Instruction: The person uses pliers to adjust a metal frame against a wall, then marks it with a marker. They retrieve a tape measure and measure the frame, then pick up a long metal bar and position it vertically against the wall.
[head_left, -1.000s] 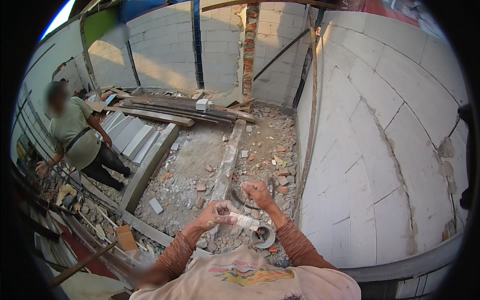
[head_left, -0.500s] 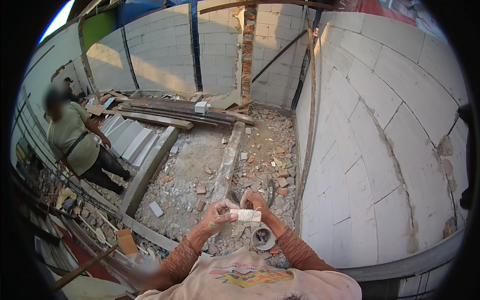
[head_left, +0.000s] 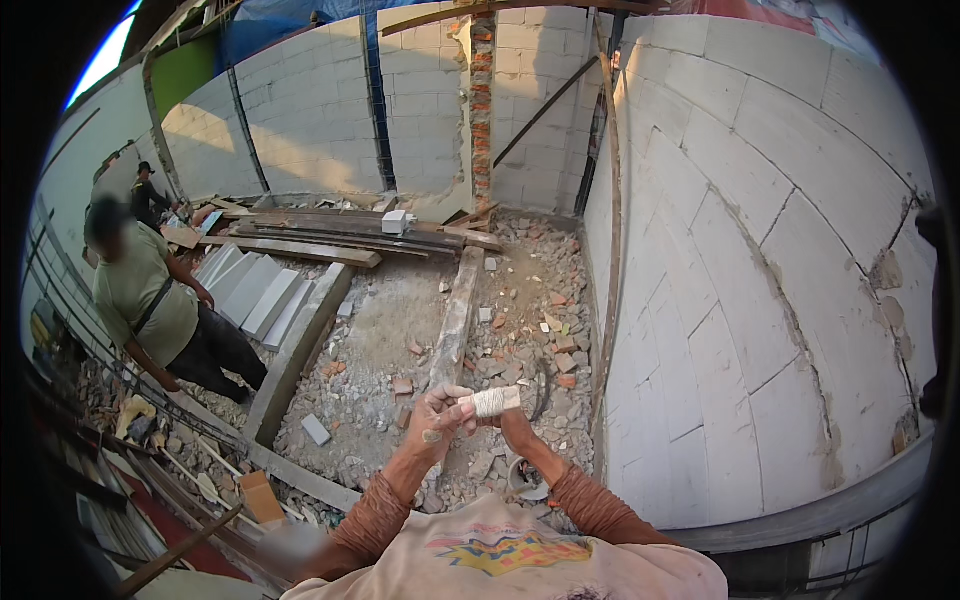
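My left hand (head_left: pixel 440 415) grips one end of a spool of string (head_left: pixel 488 402), pale cord wound round a flat light-coloured piece. The bare end of that piece points to the right. Below and partly behind the spool is my right hand (head_left: pixel 519 432), close against it. Its fingers look curled toward the left hand, though the spool hides most of them. Whether a strand runs between the right fingers is too small to see. Under the right forearm stands a round pail (head_left: pixel 526 488), partly covered by the arm.
Rubble and broken bricks (head_left: pixel 480 350) cover the ground, crossed by concrete beams (head_left: pixel 457 315). A white block wall (head_left: pixel 700 350) rises on the right. Long timbers (head_left: pixel 340 228) and pale blocks (head_left: pixel 262 300) lie at the back left. A person (head_left: pixel 165 300) stands at left, another person (head_left: pixel 148 197) beyond.
My right hand has moved from above the spool to below and behind it. The spool has tilted, its right end now higher. The nearer person at left has shifted slightly.
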